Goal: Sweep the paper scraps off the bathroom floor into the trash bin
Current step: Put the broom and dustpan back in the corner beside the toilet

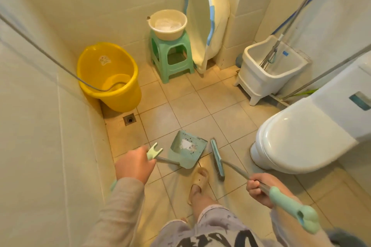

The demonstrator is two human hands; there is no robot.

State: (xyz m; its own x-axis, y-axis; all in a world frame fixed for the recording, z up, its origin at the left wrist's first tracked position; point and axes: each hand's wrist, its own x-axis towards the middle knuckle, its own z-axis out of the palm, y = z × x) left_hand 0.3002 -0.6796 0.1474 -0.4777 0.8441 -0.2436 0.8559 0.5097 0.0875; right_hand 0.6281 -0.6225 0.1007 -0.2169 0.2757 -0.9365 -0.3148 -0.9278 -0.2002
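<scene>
Head view shows you at the collecting step: your left hand (pixel 135 164) is wrapped round the dustpan (pixel 186 149) handle, your right hand (pixel 261 188) round the broom (pixel 217 158) shaft, whose head rests on the floor (pixel 200 106) just beside the pan. Paper scraps (pixel 187 145) already lie inside the pan, apparently all of them. Next, lift it level and find the trash bin, which isn't visible.
</scene>
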